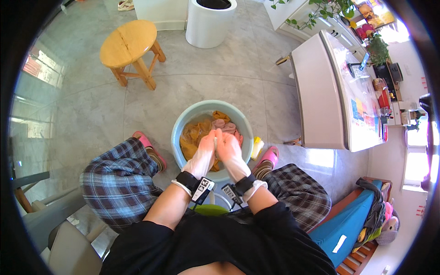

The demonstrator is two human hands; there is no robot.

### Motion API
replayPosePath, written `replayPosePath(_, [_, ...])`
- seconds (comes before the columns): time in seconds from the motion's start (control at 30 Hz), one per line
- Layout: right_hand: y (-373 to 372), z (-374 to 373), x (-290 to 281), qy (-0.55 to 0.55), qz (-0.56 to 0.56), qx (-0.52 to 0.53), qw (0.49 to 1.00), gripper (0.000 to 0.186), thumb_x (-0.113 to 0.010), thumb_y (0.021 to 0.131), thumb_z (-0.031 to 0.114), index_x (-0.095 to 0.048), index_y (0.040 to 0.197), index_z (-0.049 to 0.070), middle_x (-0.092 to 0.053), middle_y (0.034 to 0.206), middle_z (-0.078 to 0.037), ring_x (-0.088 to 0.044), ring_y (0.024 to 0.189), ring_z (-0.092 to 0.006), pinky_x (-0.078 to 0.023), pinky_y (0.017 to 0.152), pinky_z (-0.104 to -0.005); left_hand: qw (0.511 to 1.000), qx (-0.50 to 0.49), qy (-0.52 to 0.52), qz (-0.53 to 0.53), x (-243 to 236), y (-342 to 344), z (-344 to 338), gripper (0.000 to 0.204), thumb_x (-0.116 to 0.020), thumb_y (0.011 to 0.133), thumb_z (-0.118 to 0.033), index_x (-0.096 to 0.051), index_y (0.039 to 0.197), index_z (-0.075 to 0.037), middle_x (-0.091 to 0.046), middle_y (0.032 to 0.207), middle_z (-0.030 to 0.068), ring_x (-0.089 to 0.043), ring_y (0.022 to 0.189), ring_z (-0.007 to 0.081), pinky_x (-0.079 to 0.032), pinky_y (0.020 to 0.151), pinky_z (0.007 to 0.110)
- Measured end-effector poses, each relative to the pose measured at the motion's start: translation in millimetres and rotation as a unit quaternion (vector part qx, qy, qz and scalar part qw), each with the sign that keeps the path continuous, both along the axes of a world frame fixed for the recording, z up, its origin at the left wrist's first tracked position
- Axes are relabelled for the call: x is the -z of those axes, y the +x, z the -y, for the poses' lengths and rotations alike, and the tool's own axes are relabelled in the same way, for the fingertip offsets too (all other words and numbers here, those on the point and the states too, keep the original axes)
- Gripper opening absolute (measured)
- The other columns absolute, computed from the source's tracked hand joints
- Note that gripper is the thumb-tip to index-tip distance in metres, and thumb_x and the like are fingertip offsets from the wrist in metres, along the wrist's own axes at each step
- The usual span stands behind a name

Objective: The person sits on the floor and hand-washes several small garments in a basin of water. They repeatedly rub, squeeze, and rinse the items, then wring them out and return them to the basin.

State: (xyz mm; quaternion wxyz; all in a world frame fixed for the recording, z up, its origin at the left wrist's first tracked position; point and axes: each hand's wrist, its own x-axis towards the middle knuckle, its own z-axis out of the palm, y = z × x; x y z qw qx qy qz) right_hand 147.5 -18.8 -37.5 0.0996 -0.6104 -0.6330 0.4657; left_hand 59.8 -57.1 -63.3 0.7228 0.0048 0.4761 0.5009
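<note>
A light blue wash basin [180, 126] stands on the floor between my feet. It holds wet cloth: a mustard yellow piece [191, 135] and a pink piece [225, 125]. My left hand [205, 149] and my right hand [228, 147], both in thin whitish gloves, are pressed together over the basin. They grip a small bit of pale cloth [216, 137] between them. Black wrist straps sit on both forearms.
A yellow soap bar [257, 147] lies on the floor right of the basin. A round wooden stool [130, 44] and a white bin [210, 22] stand farther ahead. A white cabinet [319, 94] is at right, a blue bench [353, 220] at lower right.
</note>
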Motion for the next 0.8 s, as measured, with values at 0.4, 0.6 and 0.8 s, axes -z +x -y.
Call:
replayPosePath(0.4, [-3,3,-10,-0.019,0.072,0.078,0.994,0.053,-0.039,0.092,0.048,-0.065,0.084,0.004,-0.064,0.077,-0.019,-0.063,0.083,-0.0329,-0.048,0.072,-0.0431,0.996,0.073,-0.042,-0.004,-10,4,4,0.029,-0.037,0.095,-0.035,-0.057,0.093,-0.014,-0.058,0.079,0.0003,-0.053,0.066,0.0125,-0.042,0.053,0.028])
replayPosePath(0.6, [-6,1,-16,0.092,0.047,0.006,0.995,0.050,-0.038,0.093,0.042,-0.064,0.079,0.002,-0.062,0.076,-0.023,-0.061,0.077,-0.0384,-0.047,0.070,-0.0450,0.993,-0.029,0.058,0.094,-8,6,5,0.032,-0.037,0.095,-0.039,-0.055,0.089,-0.014,-0.058,0.079,0.0001,-0.054,0.065,0.0140,-0.042,0.055,0.025])
replayPosePath(0.8, [-9,0,-16,0.090,0.089,0.029,0.991,0.050,-0.039,0.092,0.045,-0.065,0.082,0.003,-0.063,0.074,-0.020,-0.063,0.073,-0.0353,-0.048,0.067,-0.0422,0.999,0.030,0.033,0.019,-13,6,3,0.030,-0.038,0.094,-0.037,-0.055,0.090,-0.012,-0.059,0.081,0.0021,-0.053,0.065,0.0118,-0.043,0.052,0.028])
